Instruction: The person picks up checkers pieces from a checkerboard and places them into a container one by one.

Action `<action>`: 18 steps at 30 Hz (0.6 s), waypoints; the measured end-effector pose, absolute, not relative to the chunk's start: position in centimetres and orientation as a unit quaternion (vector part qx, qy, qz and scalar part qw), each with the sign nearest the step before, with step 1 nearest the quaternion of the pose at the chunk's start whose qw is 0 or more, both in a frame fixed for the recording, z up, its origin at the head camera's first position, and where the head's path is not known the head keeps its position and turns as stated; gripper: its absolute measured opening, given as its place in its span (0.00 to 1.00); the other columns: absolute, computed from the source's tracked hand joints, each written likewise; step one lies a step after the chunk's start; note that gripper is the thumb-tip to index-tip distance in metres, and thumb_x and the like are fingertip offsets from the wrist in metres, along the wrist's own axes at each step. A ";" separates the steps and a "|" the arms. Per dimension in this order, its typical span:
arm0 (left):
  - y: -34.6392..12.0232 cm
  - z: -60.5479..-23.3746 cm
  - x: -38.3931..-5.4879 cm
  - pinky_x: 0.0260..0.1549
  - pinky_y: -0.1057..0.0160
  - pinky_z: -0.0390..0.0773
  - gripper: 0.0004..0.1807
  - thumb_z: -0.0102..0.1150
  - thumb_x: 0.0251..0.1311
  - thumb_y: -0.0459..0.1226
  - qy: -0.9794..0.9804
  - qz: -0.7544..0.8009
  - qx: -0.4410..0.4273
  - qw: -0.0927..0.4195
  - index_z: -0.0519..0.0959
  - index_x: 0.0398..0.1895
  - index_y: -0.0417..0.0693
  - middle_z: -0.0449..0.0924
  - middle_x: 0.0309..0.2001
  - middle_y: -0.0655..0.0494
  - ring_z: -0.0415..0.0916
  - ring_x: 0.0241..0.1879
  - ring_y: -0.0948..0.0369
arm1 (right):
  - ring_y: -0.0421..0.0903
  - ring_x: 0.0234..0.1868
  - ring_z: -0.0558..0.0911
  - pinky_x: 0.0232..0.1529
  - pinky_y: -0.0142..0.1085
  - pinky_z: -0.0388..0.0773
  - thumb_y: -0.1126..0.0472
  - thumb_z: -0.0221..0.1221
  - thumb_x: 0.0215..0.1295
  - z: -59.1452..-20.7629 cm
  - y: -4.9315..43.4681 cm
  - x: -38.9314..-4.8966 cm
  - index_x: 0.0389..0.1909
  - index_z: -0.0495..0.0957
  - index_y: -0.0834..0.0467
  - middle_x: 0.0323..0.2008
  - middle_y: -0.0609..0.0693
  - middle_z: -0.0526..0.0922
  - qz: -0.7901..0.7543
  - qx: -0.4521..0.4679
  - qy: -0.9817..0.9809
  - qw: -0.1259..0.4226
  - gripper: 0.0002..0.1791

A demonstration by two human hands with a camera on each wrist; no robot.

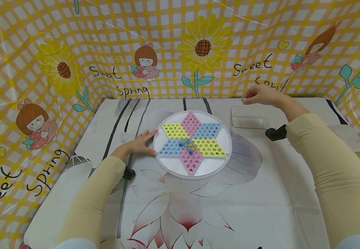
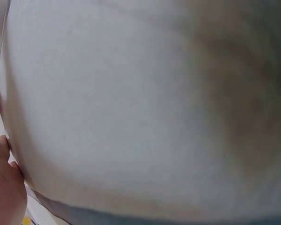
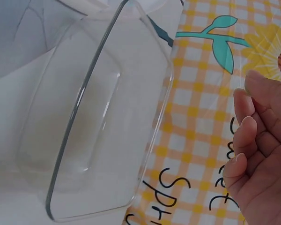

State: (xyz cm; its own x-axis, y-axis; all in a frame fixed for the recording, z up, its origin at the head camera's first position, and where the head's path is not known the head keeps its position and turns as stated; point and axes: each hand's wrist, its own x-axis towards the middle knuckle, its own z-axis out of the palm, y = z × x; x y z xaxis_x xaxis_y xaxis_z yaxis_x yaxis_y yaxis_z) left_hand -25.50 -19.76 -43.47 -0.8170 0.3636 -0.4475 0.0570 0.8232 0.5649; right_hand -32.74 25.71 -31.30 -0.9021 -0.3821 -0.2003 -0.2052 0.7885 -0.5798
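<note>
A round white Chinese checkers board [image 1: 167, 166] lies on the table, its star in pink, yellow and blue. Several glass marbles [image 1: 190, 145] sit together near the star's centre. My left hand [image 1: 138, 142] touches the board's left rim with fingers spread; in the left wrist view only part of that hand [image 2: 7, 187] shows at the edge. Beyond the clear rectangular container [image 1: 232, 119], my right hand [image 1: 262, 95] is raised and pinches a small pale-green marble [image 1: 243, 99]. In the right wrist view my fingers [image 3: 246, 136] are curled beside the container [image 3: 75, 112], the marble hidden.
A white tablecloth with a lotus print [image 1: 183, 207] covers the table. Behind and to the left hangs a yellow checked cloth [image 1: 167, 20] with sunflowers. A white arched object with slots [image 1: 78, 162] lies at the table's left edge.
</note>
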 end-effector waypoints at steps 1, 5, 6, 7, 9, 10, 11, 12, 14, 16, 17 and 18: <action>-19.8 -43.5 -25.5 0.48 0.37 0.29 0.55 0.60 0.25 0.63 0.913 0.274 0.117 0.279 0.38 0.60 0.77 0.26 0.64 0.56 0.19 0.61 0.51 | 0.47 0.35 0.67 0.35 0.38 0.64 0.49 0.54 0.51 -31.4 25.9 -32.7 0.37 0.69 0.63 0.35 0.54 0.71 -0.286 -0.157 0.933 0.155 0.21; -19.8 -43.6 -25.6 0.49 0.38 0.30 0.55 0.59 0.25 0.63 0.913 0.271 0.122 0.278 0.37 0.60 0.76 0.25 0.64 0.56 0.20 0.61 0.51 | 0.47 0.34 0.67 0.34 0.38 0.64 0.49 0.55 0.51 -31.7 26.7 -32.5 0.36 0.69 0.63 0.34 0.53 0.71 -0.286 -0.145 0.935 0.153 0.21; -19.8 -43.6 -25.6 0.49 0.38 0.31 0.55 0.59 0.25 0.63 0.913 0.271 0.122 0.279 0.37 0.60 0.76 0.25 0.64 0.55 0.20 0.61 0.51 | 0.47 0.34 0.67 0.34 0.38 0.64 0.50 0.55 0.51 -31.8 26.9 -32.5 0.36 0.69 0.63 0.34 0.53 0.72 -0.287 -0.143 0.935 0.152 0.20; -19.8 -43.6 -25.6 0.49 0.38 0.30 0.56 0.59 0.25 0.63 0.913 0.270 0.123 0.279 0.37 0.60 0.76 0.25 0.64 0.55 0.20 0.61 0.50 | 0.46 0.35 0.68 0.35 0.38 0.64 0.50 0.55 0.51 -31.9 27.1 -32.4 0.37 0.69 0.63 0.34 0.53 0.72 -0.286 -0.140 0.936 0.153 0.21; -19.8 -43.6 -25.6 0.49 0.38 0.30 0.56 0.59 0.26 0.63 0.913 0.270 0.122 0.279 0.37 0.60 0.76 0.25 0.64 0.55 0.20 0.61 0.50 | 0.47 0.37 0.68 0.37 0.39 0.64 0.50 0.55 0.52 -32.0 27.4 -32.3 0.38 0.70 0.63 0.35 0.53 0.72 -0.287 -0.134 0.936 0.154 0.21; -19.8 -43.6 -25.6 0.49 0.38 0.31 0.55 0.59 0.26 0.63 0.914 0.269 0.123 0.279 0.37 0.60 0.76 0.25 0.64 0.55 0.20 0.61 0.50 | 0.48 0.38 0.69 0.38 0.40 0.64 0.50 0.55 0.52 -32.2 27.6 -32.3 0.38 0.69 0.63 0.36 0.53 0.72 -0.290 -0.132 0.935 0.156 0.21; -19.8 -43.6 -25.6 0.49 0.38 0.31 0.55 0.59 0.26 0.63 0.914 0.269 0.124 0.278 0.37 0.60 0.75 0.25 0.64 0.55 0.20 0.61 0.50 | 0.48 0.38 0.69 0.39 0.41 0.64 0.50 0.55 0.52 -32.3 27.8 -32.3 0.38 0.69 0.64 0.37 0.54 0.72 -0.294 -0.131 0.934 0.157 0.21; -19.8 -43.6 -25.6 0.50 0.39 0.31 0.55 0.59 0.26 0.63 0.914 0.269 0.125 0.278 0.37 0.60 0.76 0.25 0.64 0.55 0.20 0.61 0.50 | 0.48 0.39 0.69 0.39 0.41 0.64 0.49 0.55 0.51 -32.4 28.0 -32.3 0.38 0.69 0.64 0.37 0.54 0.72 -0.296 -0.129 0.934 0.156 0.22; -19.8 -43.6 -25.6 0.50 0.39 0.32 0.55 0.59 0.28 0.62 0.913 0.271 0.131 0.276 0.37 0.61 0.75 0.25 0.64 0.54 0.21 0.61 0.50 | 0.49 0.40 0.69 0.40 0.44 0.64 0.47 0.55 0.50 -32.7 28.3 -32.2 0.39 0.70 0.64 0.38 0.55 0.72 -0.299 -0.124 0.933 0.158 0.24; -19.9 -43.6 -25.6 0.51 0.40 0.33 0.54 0.60 0.29 0.61 0.912 0.273 0.135 0.276 0.37 0.61 0.74 0.25 0.64 0.54 0.21 0.61 0.50 | 0.50 0.41 0.68 0.41 0.46 0.63 0.46 0.55 0.49 -33.0 28.6 -32.1 0.39 0.70 0.64 0.40 0.56 0.71 -0.305 -0.122 0.931 0.161 0.26; -19.9 -43.6 -25.6 0.51 0.40 0.33 0.54 0.60 0.29 0.60 0.911 0.274 0.136 0.275 0.37 0.61 0.74 0.25 0.64 0.53 0.21 0.61 0.49 | 0.51 0.42 0.68 0.41 0.46 0.63 0.46 0.55 0.49 -33.2 28.8 -32.1 0.39 0.70 0.64 0.40 0.56 0.71 -0.307 -0.121 0.930 0.163 0.26; -19.8 -43.5 -25.6 0.51 0.40 0.34 0.54 0.60 0.30 0.60 0.911 0.275 0.137 0.276 0.37 0.61 0.74 0.25 0.64 0.53 0.21 0.61 0.49 | 0.51 0.42 0.68 0.42 0.47 0.63 0.46 0.55 0.49 -33.4 29.0 -32.1 0.40 0.70 0.64 0.40 0.56 0.71 -0.308 -0.120 0.929 0.164 0.26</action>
